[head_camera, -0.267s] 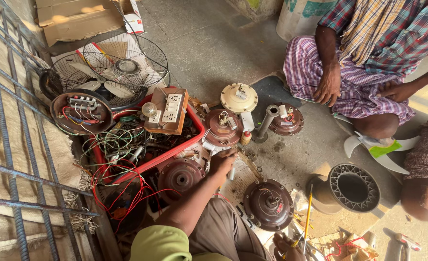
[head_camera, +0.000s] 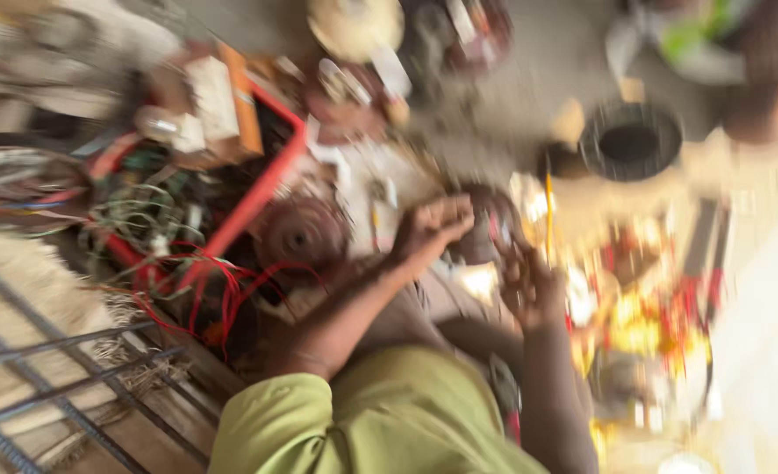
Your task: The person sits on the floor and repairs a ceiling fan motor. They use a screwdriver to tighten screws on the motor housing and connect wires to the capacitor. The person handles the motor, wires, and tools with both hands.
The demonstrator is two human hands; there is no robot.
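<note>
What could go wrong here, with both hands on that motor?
1. Both the left hand and the right hand close on the dark round motor housing; the picture is blurred, so the grip is unclear and it might slip.
2. Loose red wires beside the left forearm could snag.

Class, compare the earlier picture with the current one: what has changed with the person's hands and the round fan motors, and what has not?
Both hands, left hand and right hand, have closed in on the dark round fan motor between them; grip blurred. The red plastic crate and black ring stayed put.
</note>
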